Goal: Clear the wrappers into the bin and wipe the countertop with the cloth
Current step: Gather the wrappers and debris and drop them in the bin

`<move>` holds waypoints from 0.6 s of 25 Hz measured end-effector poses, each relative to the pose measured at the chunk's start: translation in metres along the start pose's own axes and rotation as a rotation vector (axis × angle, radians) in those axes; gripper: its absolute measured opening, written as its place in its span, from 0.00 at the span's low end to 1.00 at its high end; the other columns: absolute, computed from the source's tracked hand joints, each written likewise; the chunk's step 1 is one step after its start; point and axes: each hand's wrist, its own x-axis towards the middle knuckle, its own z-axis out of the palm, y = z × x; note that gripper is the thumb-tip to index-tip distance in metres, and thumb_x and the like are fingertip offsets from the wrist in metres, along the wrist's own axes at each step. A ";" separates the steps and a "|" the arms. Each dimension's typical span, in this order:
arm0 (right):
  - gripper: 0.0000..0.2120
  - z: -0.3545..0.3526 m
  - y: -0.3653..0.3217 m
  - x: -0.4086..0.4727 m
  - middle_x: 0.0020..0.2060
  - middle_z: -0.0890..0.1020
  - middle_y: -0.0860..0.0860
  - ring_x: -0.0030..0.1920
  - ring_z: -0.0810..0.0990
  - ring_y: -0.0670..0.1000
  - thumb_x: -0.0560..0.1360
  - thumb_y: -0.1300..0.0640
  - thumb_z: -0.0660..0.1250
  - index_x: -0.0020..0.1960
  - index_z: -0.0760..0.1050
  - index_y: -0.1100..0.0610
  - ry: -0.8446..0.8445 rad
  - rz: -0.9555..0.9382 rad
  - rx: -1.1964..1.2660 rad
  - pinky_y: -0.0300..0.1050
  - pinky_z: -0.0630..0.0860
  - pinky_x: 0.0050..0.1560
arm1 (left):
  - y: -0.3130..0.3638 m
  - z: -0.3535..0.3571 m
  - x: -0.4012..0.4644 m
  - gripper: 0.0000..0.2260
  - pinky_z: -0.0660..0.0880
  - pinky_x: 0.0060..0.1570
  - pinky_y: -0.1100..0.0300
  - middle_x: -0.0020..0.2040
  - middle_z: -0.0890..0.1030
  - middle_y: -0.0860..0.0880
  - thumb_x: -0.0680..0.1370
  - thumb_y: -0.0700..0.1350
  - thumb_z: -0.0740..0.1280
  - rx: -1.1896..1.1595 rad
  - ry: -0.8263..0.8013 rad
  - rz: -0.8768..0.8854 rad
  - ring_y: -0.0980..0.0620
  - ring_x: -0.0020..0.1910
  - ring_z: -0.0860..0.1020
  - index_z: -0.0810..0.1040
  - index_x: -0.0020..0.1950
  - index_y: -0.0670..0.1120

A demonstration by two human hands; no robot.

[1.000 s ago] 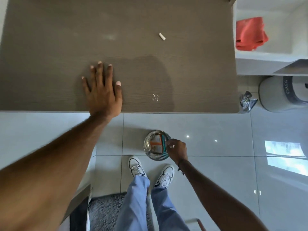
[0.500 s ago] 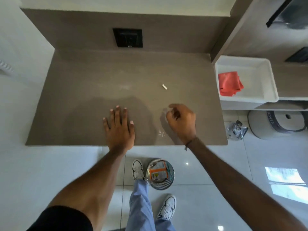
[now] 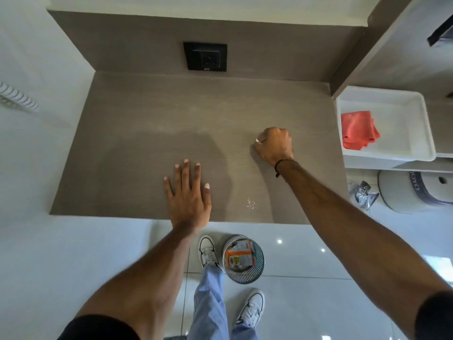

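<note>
Now the right hand (image 3: pixel 274 146) pinches a small white scrap (image 3: pixel 257 140) on the grey-brown wood-grain countertop (image 3: pixel 152 123). Left hand (image 3: pixel 187 192) lies flat, fingers spread, holding nothing.

Head camera, steeply downward over countertop (image 3: pixel 152 123) (wide-angle), floor (image 3: pixel 318 278) below

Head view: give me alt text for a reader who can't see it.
Right hand closes its fingers on a small white scrap on the brown countertop, while the left hand lies flat. Crumbs remain near the front edge; the bin holds wrappers, and the red cloth sits in a white tray.
</note>
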 end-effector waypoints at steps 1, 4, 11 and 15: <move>0.10 -0.001 0.005 -0.019 0.45 0.86 0.56 0.46 0.83 0.58 0.69 0.54 0.71 0.45 0.84 0.59 0.022 -0.010 0.065 0.44 0.78 0.43 | 0.000 -0.001 0.000 0.28 0.55 0.81 0.35 0.85 0.56 0.45 0.85 0.58 0.49 0.001 0.000 0.003 0.41 0.85 0.56 0.54 0.84 0.51; 0.06 0.001 0.022 -0.093 0.35 0.82 0.49 0.34 0.79 0.50 0.68 0.53 0.72 0.39 0.78 0.56 0.187 -0.108 0.249 0.40 0.73 0.35 | -0.001 0.000 0.001 0.28 0.54 0.81 0.34 0.85 0.57 0.44 0.85 0.58 0.49 -0.022 0.015 0.007 0.41 0.85 0.56 0.55 0.84 0.51; 0.06 0.052 0.086 -0.255 0.39 0.82 0.43 0.35 0.73 0.38 0.67 0.56 0.72 0.41 0.75 0.50 0.172 -0.170 0.341 0.29 0.70 0.37 | -0.001 0.005 -0.001 0.27 0.56 0.80 0.33 0.84 0.60 0.45 0.84 0.57 0.51 -0.018 0.066 0.011 0.40 0.84 0.58 0.59 0.83 0.51; 0.07 0.096 0.123 -0.280 0.42 0.84 0.47 0.39 0.80 0.48 0.69 0.52 0.72 0.45 0.81 0.54 -0.062 0.000 0.170 0.36 0.72 0.38 | -0.003 0.008 0.000 0.27 0.55 0.80 0.33 0.84 0.59 0.45 0.84 0.58 0.50 -0.013 0.061 0.010 0.40 0.84 0.58 0.58 0.83 0.51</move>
